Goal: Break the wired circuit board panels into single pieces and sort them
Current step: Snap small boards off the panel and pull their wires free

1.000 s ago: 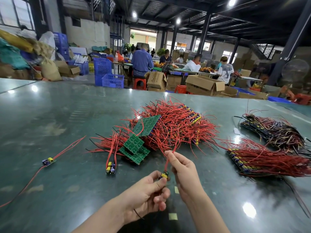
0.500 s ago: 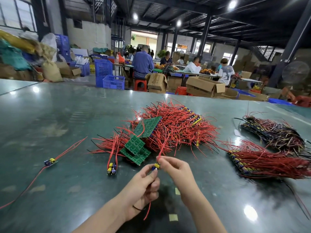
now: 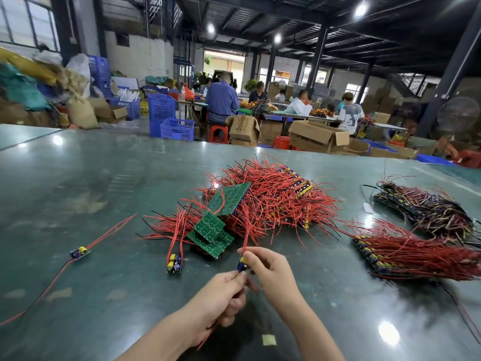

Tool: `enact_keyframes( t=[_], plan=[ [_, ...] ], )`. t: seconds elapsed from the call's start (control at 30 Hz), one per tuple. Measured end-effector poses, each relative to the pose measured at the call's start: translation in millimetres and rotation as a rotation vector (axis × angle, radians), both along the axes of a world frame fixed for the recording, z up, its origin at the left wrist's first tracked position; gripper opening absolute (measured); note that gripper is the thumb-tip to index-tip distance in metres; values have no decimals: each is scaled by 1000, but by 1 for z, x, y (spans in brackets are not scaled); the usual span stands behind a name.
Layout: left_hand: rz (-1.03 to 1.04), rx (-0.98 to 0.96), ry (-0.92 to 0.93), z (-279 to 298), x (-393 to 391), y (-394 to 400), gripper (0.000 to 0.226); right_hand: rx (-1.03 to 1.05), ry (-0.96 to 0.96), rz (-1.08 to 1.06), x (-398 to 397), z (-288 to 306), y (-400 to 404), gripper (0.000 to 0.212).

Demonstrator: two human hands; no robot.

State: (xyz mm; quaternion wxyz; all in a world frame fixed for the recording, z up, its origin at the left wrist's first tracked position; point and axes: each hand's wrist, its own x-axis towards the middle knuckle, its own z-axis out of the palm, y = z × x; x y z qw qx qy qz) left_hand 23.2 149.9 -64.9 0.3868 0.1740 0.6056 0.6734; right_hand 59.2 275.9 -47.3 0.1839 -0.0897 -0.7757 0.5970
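Note:
Both hands pinch a small wired board piece with yellow and blue parts, low over the green table. My left hand holds its lower end, with red wire trailing under the palm. My right hand pinches its upper end, where a red wire rises toward the big heap of red-wired panels. Green board panels lean at the heap's near left. A single wired piece lies just left of my hands, another single piece farther left.
At the right lie a row of red-wired boards and a darker-wired bundle behind it. A small yellow scrap lies near my right forearm. Beyond the table's far edge, people sit among cardboard boxes and blue crates.
Both hands have lifted the small piece up and away from the table, closer to the heap. The left hand's fingers moved from curled low to pinching the piece's lower end.

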Motion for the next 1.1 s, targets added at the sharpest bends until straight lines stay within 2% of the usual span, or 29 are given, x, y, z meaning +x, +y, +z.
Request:
enact_keyframes(
  t=[0.1, 0.2, 0.27, 0.4, 0.47, 0.5, 0.7, 0.73, 0.83, 0.9, 0.97, 1.1],
  plan=[
    [17, 13, -24, 2, 0, -1, 30, -32, -9, 46, 0, -1, -4, 13],
    [63, 1, 12, 2, 0, 1, 28, 53, 24, 29, 2, 0, -6, 12],
    [132, -45, 160, 1, 1, 2, 25, 95, 55, -14, 2, 0, -5, 17],
    [392, -150, 672, -3, -1, -3, 14, 165, 138, -79, 4, 2, -5, 20],
    [408, -194, 803, -2, -4, -7, 13, 166, 135, -75, 4, 3, -5, 20],
    [378, -207, 809, -2, -4, -8, 14, 154, 118, -66, 4, 3, -5, 20],
    [210, -307, 765, 0, -4, -6, 30, 29, 41, -2, 6, 5, -4, 19],
    [177, -232, 632, 1, -3, -5, 29, 9, 38, 4, 6, 5, -2, 19],
    [64, 148, 30, 3, 1, -1, 18, -147, 48, 40, 6, 7, 3, 17],
    [24, 269, -165, 4, 2, -1, 15, -274, 30, 69, 7, 7, 5, 15],
    [-9, 273, -201, 4, 1, 0, 15, -357, 11, 69, 6, 5, 6, 13],
    [18, 43, 30, 2, 10, 3, 20, -500, 77, -97, 1, 6, 13, 11]
  ],
)
